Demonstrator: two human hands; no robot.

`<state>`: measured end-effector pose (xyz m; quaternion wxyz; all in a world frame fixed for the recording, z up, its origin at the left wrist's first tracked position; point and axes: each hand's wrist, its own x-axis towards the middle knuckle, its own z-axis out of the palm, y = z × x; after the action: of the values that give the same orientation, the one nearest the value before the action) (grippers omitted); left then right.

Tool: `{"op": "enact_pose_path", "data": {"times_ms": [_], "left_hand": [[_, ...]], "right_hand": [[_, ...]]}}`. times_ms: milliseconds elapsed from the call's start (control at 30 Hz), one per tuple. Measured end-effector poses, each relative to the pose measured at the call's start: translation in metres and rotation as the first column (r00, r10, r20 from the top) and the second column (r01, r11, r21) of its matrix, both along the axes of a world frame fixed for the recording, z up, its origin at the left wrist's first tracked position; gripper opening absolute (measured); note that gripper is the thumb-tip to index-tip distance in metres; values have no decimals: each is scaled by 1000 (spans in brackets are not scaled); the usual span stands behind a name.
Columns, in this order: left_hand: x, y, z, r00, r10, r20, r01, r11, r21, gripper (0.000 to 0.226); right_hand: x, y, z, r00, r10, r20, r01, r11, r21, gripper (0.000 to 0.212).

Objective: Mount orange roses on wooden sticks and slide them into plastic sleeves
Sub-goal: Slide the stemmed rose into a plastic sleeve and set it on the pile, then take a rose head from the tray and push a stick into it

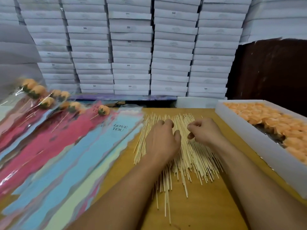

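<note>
A loose spread of thin wooden sticks (191,156) lies on the wooden table (207,205) in front of me. My left hand (162,140) rests palm down on the sticks, fingers curled at their far ends. Beside it, my right hand (204,131) hovers over the sticks with fingers bent and pinched loosely; whether it holds a stick cannot be made out. Orange roses (269,120) fill a white tray (249,130) at the right. Plastic sleeves (79,146) in pink, blue and yellow fan out at the left. Finished roses on sticks (48,98) lie in sleeves at the far left.
Stacks of white flat boxes (131,47) form a wall behind the table. A dark brown surface (269,68) stands at the back right. A white foam block (196,102) sits at the table's far edge.
</note>
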<state>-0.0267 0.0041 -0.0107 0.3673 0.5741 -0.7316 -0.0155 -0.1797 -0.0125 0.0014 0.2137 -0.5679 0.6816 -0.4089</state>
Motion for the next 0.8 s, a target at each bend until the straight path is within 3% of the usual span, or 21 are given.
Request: {"op": "enact_pose_path", "data": {"times_ms": [167, 233, 300, 433, 533, 667, 800], "left_hand": [[1, 2, 1, 998, -33, -55, 27, 995, -101, 28], [0, 5, -1, 996, -60, -66, 54, 994, -95, 29], [-1, 5, -2, 995, -69, -67, 63, 994, -89, 28], [0, 0, -3, 996, -49, -70, 45, 997, -59, 25], [0, -1, -3, 997, -41, -66, 38, 998, -41, 22], [1, -1, -2, 997, -39, -63, 37, 999, -30, 23], [2, -1, -2, 997, -44, -62, 43, 999, -11, 23]], "right_hand": [[-21, -8, 10, 993, -114, -41, 114, 993, -15, 38], [-37, -10, 23, 981, -189, -54, 187, 982, -38, 33], [-61, -10, 36, 946, -270, -180, 261, 962, -74, 16], [-124, 0, 59, 771, -401, -494, 443, 896, -36, 16], [-165, 5, 63, 679, -316, -663, 524, 841, 137, 16], [-195, 3, 50, 629, -96, -772, 526, 784, 331, 37], [-203, 7, 39, 598, -6, -801, 527, 756, 388, 23]]}}
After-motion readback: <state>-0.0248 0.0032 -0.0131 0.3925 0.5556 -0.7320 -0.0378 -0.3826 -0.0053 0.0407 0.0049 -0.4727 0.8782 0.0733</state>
